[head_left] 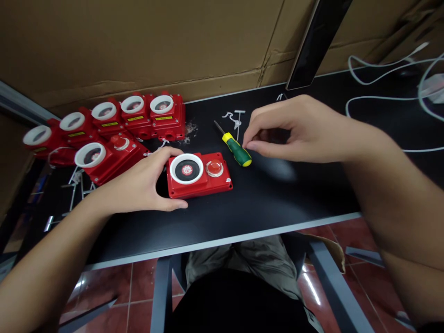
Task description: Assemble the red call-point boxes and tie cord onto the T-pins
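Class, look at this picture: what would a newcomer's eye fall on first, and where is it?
Probably the glossy red rectangular box with a white ring and red dome, near the middle, with the left hand curved around its left end. Next might come the green-and-yellow-handled screwdriver lying just right of it, then the row of five white-ringed red boxes at upper left.

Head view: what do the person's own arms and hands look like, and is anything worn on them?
Left hand and right hand are ungloved; no ring, watch or marking shows. The visible forearms are bare. The top is black, the trousers greyish.
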A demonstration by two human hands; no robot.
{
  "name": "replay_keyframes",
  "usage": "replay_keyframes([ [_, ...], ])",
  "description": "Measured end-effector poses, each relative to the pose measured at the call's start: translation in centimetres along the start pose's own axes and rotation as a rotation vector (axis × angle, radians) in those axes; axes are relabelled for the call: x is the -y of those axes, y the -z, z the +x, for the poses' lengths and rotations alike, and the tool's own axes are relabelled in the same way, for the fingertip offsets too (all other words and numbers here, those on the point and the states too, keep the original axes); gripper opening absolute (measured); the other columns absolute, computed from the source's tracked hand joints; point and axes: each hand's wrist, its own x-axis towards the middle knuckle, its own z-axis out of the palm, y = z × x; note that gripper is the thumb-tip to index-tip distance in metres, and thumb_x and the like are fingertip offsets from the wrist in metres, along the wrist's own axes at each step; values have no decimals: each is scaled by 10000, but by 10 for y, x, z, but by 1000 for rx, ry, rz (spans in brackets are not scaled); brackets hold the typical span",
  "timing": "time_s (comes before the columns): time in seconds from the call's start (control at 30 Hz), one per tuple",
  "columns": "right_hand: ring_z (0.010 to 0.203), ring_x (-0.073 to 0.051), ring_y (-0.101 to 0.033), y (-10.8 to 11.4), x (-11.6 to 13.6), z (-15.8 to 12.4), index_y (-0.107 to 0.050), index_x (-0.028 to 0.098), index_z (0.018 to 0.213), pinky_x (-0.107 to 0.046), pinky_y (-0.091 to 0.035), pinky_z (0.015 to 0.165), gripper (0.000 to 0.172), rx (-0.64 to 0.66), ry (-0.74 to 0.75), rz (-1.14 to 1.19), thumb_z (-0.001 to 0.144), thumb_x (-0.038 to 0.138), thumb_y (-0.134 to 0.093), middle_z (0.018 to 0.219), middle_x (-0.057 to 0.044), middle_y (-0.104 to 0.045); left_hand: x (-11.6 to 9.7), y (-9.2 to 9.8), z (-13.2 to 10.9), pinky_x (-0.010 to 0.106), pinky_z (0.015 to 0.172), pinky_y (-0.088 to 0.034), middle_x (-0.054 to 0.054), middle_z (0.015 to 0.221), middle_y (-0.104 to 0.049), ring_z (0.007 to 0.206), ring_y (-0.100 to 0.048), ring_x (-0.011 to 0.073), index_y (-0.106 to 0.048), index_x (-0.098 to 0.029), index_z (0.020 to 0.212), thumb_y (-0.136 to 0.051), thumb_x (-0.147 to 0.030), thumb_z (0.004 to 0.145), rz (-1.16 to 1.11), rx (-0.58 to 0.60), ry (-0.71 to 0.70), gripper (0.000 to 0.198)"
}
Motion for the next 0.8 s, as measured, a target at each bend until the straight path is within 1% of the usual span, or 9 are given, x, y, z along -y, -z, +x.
replay_keyframes([
  [0.1,812,-187,-684,-5,-8,1,-828,254,1074,-368,-531,756,192,29,37,-131,1101,310,-646,1030,-56,-800,2,0,1,597,1165,-634,157,1471,-729,1285,-758,448,-590,-230,1488,-990,-740,735,1,3,-10,993],
  [0.23,935,-197,-717,-15,-27,1,-842,218,1280,-370,-578,831,326,55,116,-315,1086,216,-580,1345,-136,-742,8,0,3,637,1173,-639,140,1462,-735,1262,-757,459,-592,-285,1468,-1011,-728,705,-23,4,-42,977],
  [0.33,929,-177,-729,-23,-37,0,-851,219,1313,-330,-560,764,370,126,158,-450,1042,157,-608,1525,-161,-659,12,0,4,654,1187,-630,130,1443,-731,1274,-746,462,-592,-301,1443,-1004,-729,725,-36,10,-66,932],
  [0.4,923,-178,-733,-27,-38,0,-843,221,1320,-302,-490,683,394,152,183,-547,1004,118,-631,1596,-157,-643,13,0,4,649,1185,-628,129,1433,-726,1285,-743,464,-587,-298,1433,-1002,-725,730,-41,12,-65,921],
  [0.47,913,-181,-733,-31,-37,2,-822,208,1325,-300,-440,649,392,164,207,-613,997,106,-632,1620,-149,-660,14,0,5,617,1151,-642,130,1437,-719,1284,-747,458,-567,-292,1440,-1006,-727,718,-58,14,-52,950],
  [0.53,938,-197,-751,-33,-36,3,-796,195,1313,-316,-473,672,353,150,241,-639,1015,120,-624,1594,-141,-702,15,-1,5,563,1102,-655,130,1439,-712,1258,-758,433,-543,-276,1446,-1010,-738,708,-76,17,-43,988],
  [0.6,1059,-239,-792,-31,-35,4,-765,193,1325,-344,-576,764,326,94,295,-589,1032,150,-627,1531,-135,-750,16,-1,5,511,1087,-649,129,1442,-703,1239,-759,400,-531,-253,1445,-1013,-745,710,-87,19,-44,1007],
  [0.7,1202,-261,-802,-22,-31,7,-767,232,1347,-394,-660,960,309,-145,360,-359,1051,201,-685,1377,-111,-815,18,-2,5,478,1127,-625,127,1458,-688,1263,-742,376,-531,-239,1434,-1016,-733,718,-93,22,-46,997],
  [0.8,1070,-232,-787,-2,-16,14,-843,276,1244,-381,-632,943,244,-433,350,-135,1005,313,-868,1182,-85,-852,20,-3,5,491,1178,-606,131,1471,-684,1297,-727,383,-537,-243,1422,-1016,-739,711,-113,27,-61,990],
])
